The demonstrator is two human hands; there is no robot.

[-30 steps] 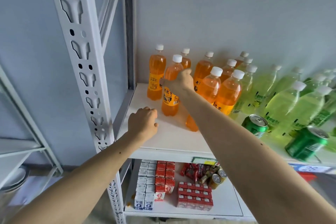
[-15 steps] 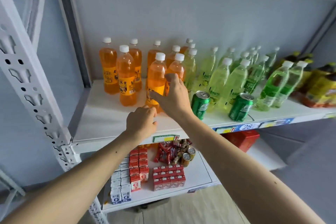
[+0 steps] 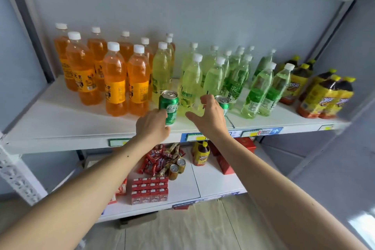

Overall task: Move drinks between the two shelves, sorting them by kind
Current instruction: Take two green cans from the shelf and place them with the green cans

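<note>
While both arms reach to the upper shelf (image 3: 60, 119):
Left hand (image 3: 153, 126): fingers wrapped around a green can (image 3: 168, 106) at the shelf's front.
Right hand (image 3: 209, 116): spread, empty, just before a second green can (image 3: 222, 103).

Upper shelf board (image 3: 60, 119): smooth, matt white, painted look. Upright (image 3: 14, 170): perforated metal, white-coated. Orange bottles (image 3: 114, 79) and pale green bottles (image 3: 190, 81): clear glossy plastic, matt white caps, printed film labels. Green can (image 3: 169, 105): shiny metal — bare silver top, glossy printed side. Red cartons (image 3: 149, 191) below: paperboard, slight sheen. Floor (image 3: 182, 227): wood-look planks, matt.
</note>
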